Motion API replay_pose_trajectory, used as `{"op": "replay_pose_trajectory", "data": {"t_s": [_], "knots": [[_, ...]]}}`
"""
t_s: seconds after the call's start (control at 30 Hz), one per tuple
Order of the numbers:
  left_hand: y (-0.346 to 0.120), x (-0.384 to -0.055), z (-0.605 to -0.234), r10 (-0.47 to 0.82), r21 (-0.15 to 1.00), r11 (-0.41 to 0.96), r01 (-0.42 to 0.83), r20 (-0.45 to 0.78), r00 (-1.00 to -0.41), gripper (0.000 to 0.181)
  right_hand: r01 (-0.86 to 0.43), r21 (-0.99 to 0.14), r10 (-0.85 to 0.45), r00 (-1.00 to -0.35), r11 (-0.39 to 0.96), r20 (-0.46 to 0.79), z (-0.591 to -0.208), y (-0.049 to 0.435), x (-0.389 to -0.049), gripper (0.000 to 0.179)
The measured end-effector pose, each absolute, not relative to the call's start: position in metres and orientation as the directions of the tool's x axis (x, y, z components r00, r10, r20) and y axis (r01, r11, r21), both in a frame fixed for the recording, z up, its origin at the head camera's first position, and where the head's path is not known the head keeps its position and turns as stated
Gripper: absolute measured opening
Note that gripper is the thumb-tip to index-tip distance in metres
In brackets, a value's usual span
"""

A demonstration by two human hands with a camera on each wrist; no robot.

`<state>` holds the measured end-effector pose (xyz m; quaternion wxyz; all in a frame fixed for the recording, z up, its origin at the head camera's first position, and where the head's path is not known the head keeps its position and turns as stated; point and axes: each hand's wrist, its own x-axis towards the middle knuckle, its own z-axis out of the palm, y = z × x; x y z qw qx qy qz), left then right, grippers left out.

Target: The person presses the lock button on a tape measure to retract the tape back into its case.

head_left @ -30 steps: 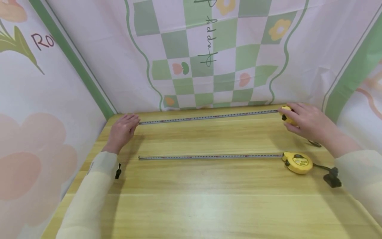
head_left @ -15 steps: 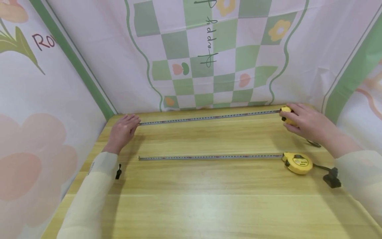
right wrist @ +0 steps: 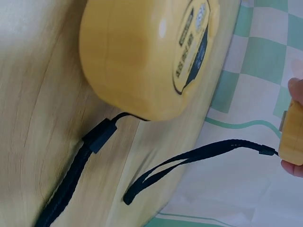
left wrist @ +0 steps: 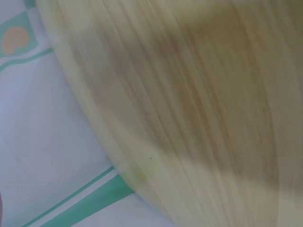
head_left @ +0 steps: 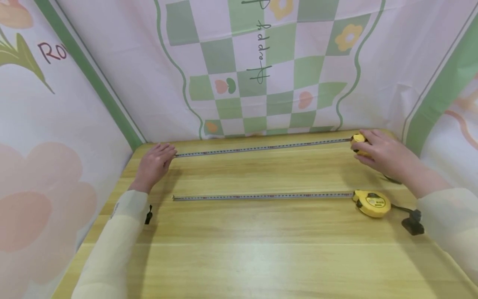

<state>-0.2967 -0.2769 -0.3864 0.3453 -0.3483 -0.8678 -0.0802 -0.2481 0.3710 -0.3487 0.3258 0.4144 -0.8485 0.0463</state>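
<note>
In the head view, my right hand (head_left: 388,158) grips a yellow tape measure (head_left: 358,143) at the far right of the table. Its blade (head_left: 261,148) is drawn out to the left, where my left hand (head_left: 153,166) pinches the end; that tip is hidden under the fingers. Nearer me, a second yellow tape measure (head_left: 373,204) lies on its side, its blade (head_left: 261,196) stretched out roughly level with the first. The right wrist view has the lying case (right wrist: 137,56) large in front and the held case (right wrist: 292,137) at the edge, between fingertips.
The wooden table (head_left: 239,249) meets a printed cloth (head_left: 254,99) at the back, with more cloth on both sides. A black wrist strap (right wrist: 184,158) hangs from the held case; another strap (right wrist: 66,189) trails from the lying one.
The right fingertip at the front of the held case has drawn back slightly, uncovering the blade's mouth. Both hands and the lying tape measure are otherwise almost still.
</note>
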Motion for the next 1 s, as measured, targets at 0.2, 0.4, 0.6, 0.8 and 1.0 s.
{"op": "replay_pose_trajectory", "data": {"t_s": [0.2, 0.4, 0.6, 0.8, 1.0], "knots": [[-0.2761, -0.2963, -0.3846, 0.551, -0.1, 0.742, 0.663, 0.655, -0.517, 0.022, -0.727, 0.17, -0.666, -0.476, 0.665, 0.574, -0.3501, 0.373, -0.2468, 0.06], [-0.2781, -0.296, -0.3851, 0.549, -0.098, 0.738, 0.668, 0.662, -0.51, 0.021, -0.718, 0.135, -0.659, -0.526, 0.683, 0.538, -0.349, 0.3738, -0.2494, 0.041], [-0.2783, -0.2956, -0.3855, 0.554, -0.104, 0.74, 0.664, 0.654, -0.515, 0.02, -0.653, 0.071, -0.599, -0.639, 0.754, 0.482, -0.346, 0.3722, -0.2474, 0.068], [-0.2771, -0.2945, -0.3844, 0.55, -0.098, 0.747, 0.658, 0.649, -0.527, 0.021, -0.637, 0.09, -0.6, -0.656, 0.765, 0.459, -0.3439, 0.372, -0.2466, 0.073], [-0.276, -0.294, -0.3829, 0.557, -0.105, 0.742, 0.662, 0.646, -0.522, 0.021, -0.631, 0.107, -0.606, -0.663, 0.768, 0.44, -0.3443, 0.3737, -0.2464, 0.072]]}}
